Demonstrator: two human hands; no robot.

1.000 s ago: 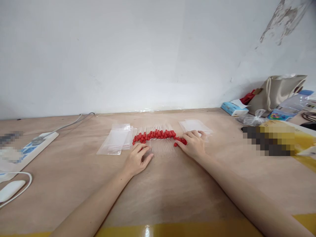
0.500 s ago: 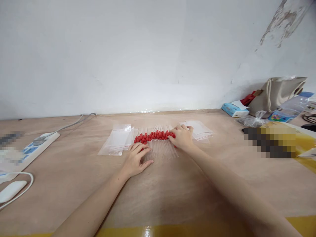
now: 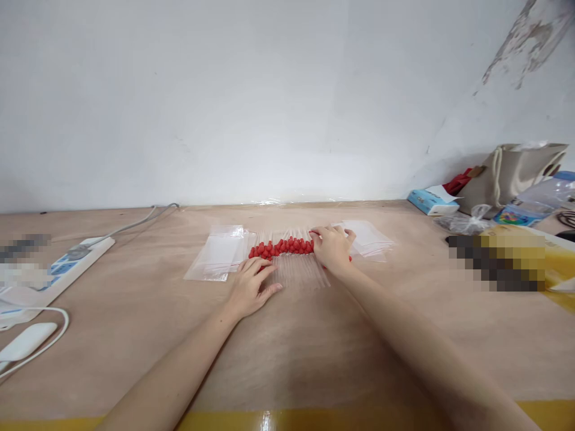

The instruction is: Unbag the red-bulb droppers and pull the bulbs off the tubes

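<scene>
- Droppers [image 3: 287, 254] with red rubber bulbs and clear glass stems lie side by side in a row on the wooden surface [image 3: 287, 353], toward its far edge and about midway between its left and right sides.
- Red bulbs form a band across the row, with the clear stems fanning out toward the near edge and thin tips pointing toward the far edge.
- Left hand [image 3: 251, 287] rests palm down on the surface at the left end of the row, fingers spread flat and apart, fingertips touching the leftmost bulbs and stems; it grips nothing.
- Right hand [image 3: 331, 248] lies over the right end of the row, its fingers curled down onto the bulbs; whether its grip is clamped on any dropper cannot be told, since the hand hides what is under it.
- Clear plastic bags [image 3: 218, 257] lie flat just left of the row, close to the left hand.
- Second stack of clear bags [image 3: 371, 239] lies just right of the row, partly behind the right hand.
- Power strip [image 3: 58, 269] with a grey cable lies near the left edge of the surface, and a white mouse [image 3: 27, 341] sits closer to the near left corner.
- Blue box [image 3: 431, 200], a beige bag [image 3: 512, 176] and crumpled plastic sit at the far right corner against the wall.
</scene>
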